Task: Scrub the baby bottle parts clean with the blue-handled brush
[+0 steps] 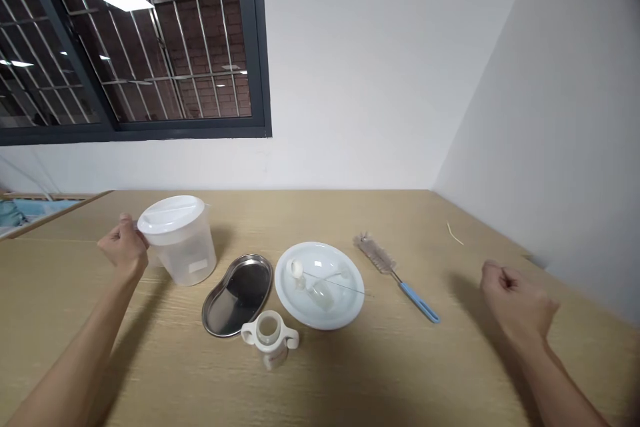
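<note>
My left hand [126, 244] is closed round the side handle of a translucent plastic pitcher [187, 250] with a white lid, tilted slightly. My right hand [517, 303] makes a fist above the right side of the table, and nothing shows in it. A shiny metal kidney dish [239, 297] lies right of the pitcher. In front of it stands a small white two-handled bottle part [270, 337] with an open top. A white bowl [320, 321] holds a round white piece [296, 269], clear pieces and a thin rod. The bottle brush [393, 275] with a blue handle lies between the bowl and my right hand.
The wooden table [350, 380] meets a white wall [360, 80] at the back and another at the right. A thin pale strip [454, 233] lies near the right wall. A barred window [150, 40] is at the upper left, with light blue items [30, 209] beyond the table's left edge.
</note>
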Demonstrator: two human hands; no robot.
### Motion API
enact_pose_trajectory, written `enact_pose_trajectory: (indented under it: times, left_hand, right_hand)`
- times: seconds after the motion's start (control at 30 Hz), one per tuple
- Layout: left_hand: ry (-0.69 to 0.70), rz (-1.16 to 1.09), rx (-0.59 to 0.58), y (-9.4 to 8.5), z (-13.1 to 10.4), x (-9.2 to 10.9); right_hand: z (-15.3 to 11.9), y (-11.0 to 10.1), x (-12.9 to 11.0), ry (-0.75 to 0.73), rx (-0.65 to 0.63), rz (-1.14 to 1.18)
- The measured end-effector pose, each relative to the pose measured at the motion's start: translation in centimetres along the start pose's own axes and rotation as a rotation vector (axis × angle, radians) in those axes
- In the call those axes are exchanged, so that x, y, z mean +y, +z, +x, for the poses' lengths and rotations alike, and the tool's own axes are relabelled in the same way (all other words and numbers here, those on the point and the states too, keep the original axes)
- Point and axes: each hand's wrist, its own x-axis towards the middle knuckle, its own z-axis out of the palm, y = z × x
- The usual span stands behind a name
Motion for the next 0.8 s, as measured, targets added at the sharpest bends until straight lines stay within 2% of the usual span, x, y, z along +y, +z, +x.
enact_pose_trajectory:
  times: [0.1, 0.23, 0.37, 0.5, 0.63, 0.7, 0.77, 0.8]
  left_hand:
    - [-0.114, -0.08, 0.183, 0.6, 0.0, -0.5]
    - [-0.175, -0.178, 0.248, 1.1, 0.0, -1.2]
    - [-0.162, -0.238, 0.28, 1.0, -0.1, -1.6]
    - [-0.114, -0.259, 0.438, 0.0, -0.5, -1.4]
    - [-0.034, -0.28, 0.583, -1.0, -1.3, 0.9]
    - [0.039, -0.328, 0.56, -0.9, -2.2, 3.1]
    - [0.11, -0.29, 0.404, -0.1, -3.4, 5.3]
    - [0.175, -0.235, 0.284, 0.5, -4.1, 6.3]
  right_hand:
    - [0.1, 0.1, 0.2, 0.003, -0.001, -0.006]
    - [0.2, 0.1, 0.4, -0.001, 0.004, -0.009]
    - [0.2, 0.2, 0.2, -0.008, 0.005, -0.006]
    - [0.0, 0.3, -0.2, -0.007, 0.012, -0.005]
    - [0.1, 0.4, -0.2, 0.0, -0.006, -0.005]
    - [0.2, 0.3, 0.0, 0.017, -0.01, -0.005]
    - [0.2, 0.3, 0.1, 0.038, -0.01, -0.005]
    - [0.2, 0.3, 0.1, 0.045, -0.01, -0.004]
